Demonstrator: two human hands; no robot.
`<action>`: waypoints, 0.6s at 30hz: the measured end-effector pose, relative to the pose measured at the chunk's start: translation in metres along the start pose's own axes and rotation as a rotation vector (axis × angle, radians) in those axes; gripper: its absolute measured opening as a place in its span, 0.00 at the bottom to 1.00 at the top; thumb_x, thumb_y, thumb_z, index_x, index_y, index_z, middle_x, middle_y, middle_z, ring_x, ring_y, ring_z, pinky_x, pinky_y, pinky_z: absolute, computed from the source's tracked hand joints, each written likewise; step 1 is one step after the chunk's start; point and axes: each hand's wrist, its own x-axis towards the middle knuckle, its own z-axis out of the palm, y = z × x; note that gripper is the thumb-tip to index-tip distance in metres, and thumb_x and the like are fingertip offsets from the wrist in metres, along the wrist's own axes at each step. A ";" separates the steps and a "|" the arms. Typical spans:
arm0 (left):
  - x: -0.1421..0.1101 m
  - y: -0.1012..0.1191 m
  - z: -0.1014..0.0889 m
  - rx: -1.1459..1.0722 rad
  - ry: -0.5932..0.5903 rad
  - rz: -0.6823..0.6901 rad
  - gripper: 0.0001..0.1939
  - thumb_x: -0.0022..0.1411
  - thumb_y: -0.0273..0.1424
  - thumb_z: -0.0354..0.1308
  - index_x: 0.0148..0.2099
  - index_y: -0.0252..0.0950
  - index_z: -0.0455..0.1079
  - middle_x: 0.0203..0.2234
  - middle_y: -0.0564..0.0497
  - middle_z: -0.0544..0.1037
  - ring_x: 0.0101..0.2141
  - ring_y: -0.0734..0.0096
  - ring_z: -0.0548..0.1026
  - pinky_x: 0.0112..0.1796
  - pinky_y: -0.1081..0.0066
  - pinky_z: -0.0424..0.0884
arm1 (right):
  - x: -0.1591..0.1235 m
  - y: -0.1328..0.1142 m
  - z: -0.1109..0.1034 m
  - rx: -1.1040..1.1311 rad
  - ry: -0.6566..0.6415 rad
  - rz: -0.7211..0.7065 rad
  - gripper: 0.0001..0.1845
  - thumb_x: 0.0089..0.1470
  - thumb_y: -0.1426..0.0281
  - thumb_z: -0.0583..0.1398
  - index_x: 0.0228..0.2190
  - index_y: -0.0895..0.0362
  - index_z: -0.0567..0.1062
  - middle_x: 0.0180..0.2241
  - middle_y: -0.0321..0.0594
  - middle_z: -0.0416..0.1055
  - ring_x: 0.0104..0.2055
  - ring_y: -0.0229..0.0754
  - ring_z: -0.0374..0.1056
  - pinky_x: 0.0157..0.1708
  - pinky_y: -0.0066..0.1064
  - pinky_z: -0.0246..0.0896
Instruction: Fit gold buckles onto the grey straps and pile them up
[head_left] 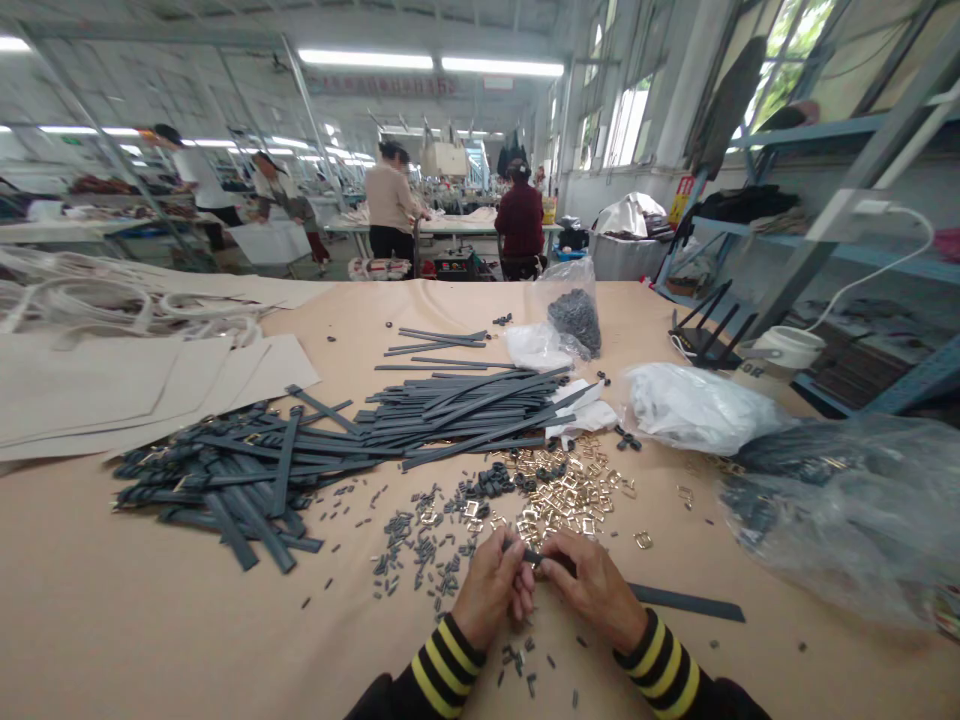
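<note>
A dark grey strap [690,602] runs from between my fingers, beneath my right hand and out to the right across the table. My left hand [487,585] is closed, its thumb and forefinger pinching the strap's near end. Gripping the same strap a little further along, my right hand [592,588] has its fingers bent around it. Whether a buckle sits at the pinched end is hidden by the fingers. Just beyond the hands lies a heap of gold metal buckles [566,500]. Small dark grey pieces [442,565] are scattered to the left, with dark loops [495,480] behind them.
Plain straps [465,400] lie stacked mid-table; straps with buckles [255,470] pile up left. Pale fabric sheets [150,385] cover the far left. Plastic bags [840,510] and a white bag [697,405] occupy the right. Co-workers [390,205] stand at tables beyond.
</note>
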 end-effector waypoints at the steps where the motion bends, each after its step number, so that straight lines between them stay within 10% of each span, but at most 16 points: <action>1: 0.000 0.000 -0.001 -0.002 -0.019 0.005 0.14 0.57 0.42 0.48 0.32 0.36 0.53 0.14 0.59 0.68 0.11 0.81 0.65 0.11 0.83 0.57 | 0.001 -0.001 -0.001 0.073 -0.038 -0.002 0.06 0.51 0.71 0.55 0.26 0.57 0.71 0.27 0.36 0.68 0.31 0.39 0.64 0.33 0.30 0.58; 7: 0.002 0.002 -0.005 -0.004 -0.045 -0.003 0.14 0.56 0.41 0.50 0.34 0.37 0.51 0.13 0.61 0.65 0.10 0.81 0.61 0.12 0.81 0.55 | 0.008 -0.002 -0.003 0.670 -0.296 -0.062 0.08 0.51 0.66 0.55 0.27 0.57 0.70 0.24 0.34 0.69 0.29 0.38 0.65 0.34 0.29 0.60; 13: -0.007 0.005 0.003 0.520 0.278 0.380 0.08 0.59 0.32 0.46 0.30 0.36 0.59 0.24 0.53 0.66 0.26 0.73 0.67 0.27 0.71 0.65 | 0.009 0.018 0.010 0.699 -0.231 0.098 0.09 0.47 0.64 0.59 0.27 0.58 0.69 0.21 0.31 0.63 0.21 0.32 0.57 0.21 0.23 0.53; 18: -0.019 0.004 0.008 0.703 0.150 0.549 0.10 0.61 0.27 0.42 0.40 0.35 0.64 0.34 0.46 0.70 0.38 0.68 0.67 0.40 0.67 0.65 | 0.009 0.020 0.012 0.723 -0.228 0.156 0.11 0.48 0.63 0.58 0.27 0.59 0.68 0.20 0.30 0.61 0.18 0.30 0.57 0.19 0.22 0.53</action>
